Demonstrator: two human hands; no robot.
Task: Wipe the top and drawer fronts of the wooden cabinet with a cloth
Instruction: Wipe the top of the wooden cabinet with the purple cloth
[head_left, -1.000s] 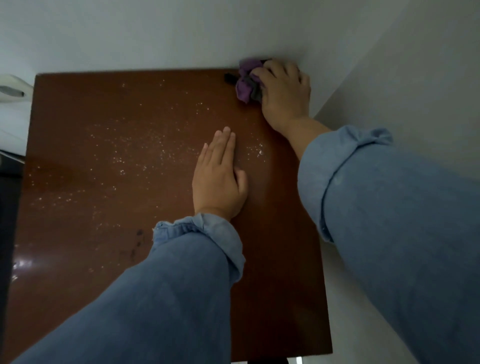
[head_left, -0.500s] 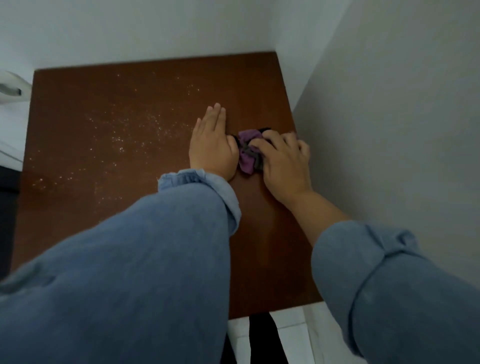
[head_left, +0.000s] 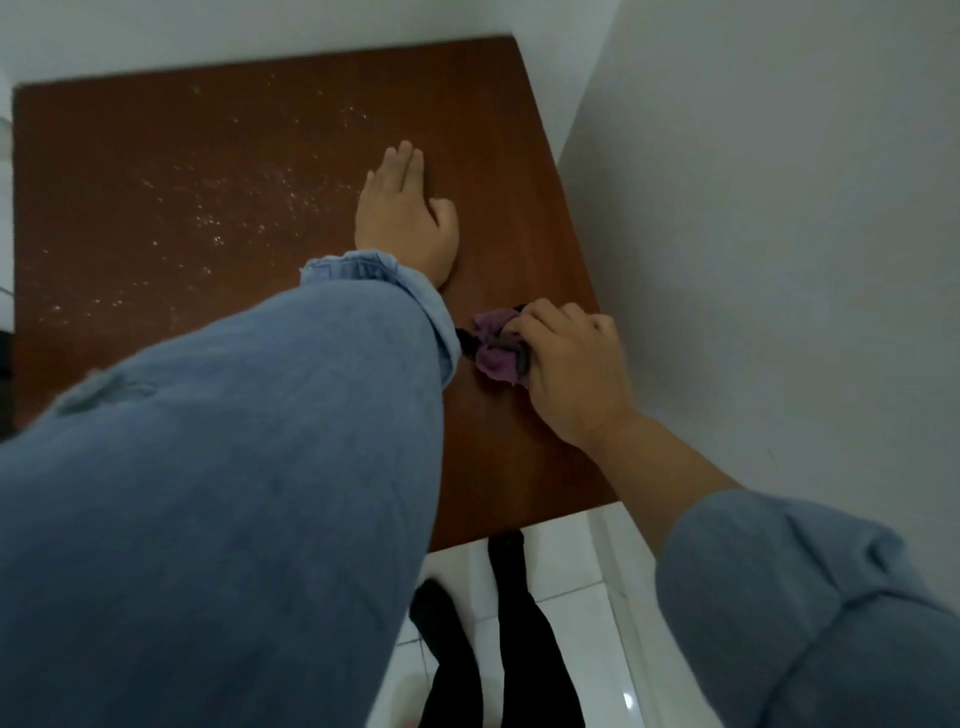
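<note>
The cabinet top (head_left: 234, 171) fills most of what I see, tucked into the corner of the white walls (head_left: 779, 208). In the last second I have dragged the cloth from the far right corner down the right edge toward me, so that strip now looks clean and dark. I judge the top is only partly done: pale crumbs or dust (head_left: 234, 208) are scattered thick across the left and middle, and the drawer fronts are out of sight below and not yet touched.

My left hand (head_left: 405, 218) lies flat on the wood, palm down, fingers straight and pressed together, thumb out to the side; it holds nothing and seems to steady me. It has stayed in about the same spot.

My right hand (head_left: 566, 364) is near the right edge, fingers curled and bunching the purple cloth (head_left: 493, 348) against the wood. The cloth pokes out on the side toward my left sleeve (head_left: 260, 415).
</note>
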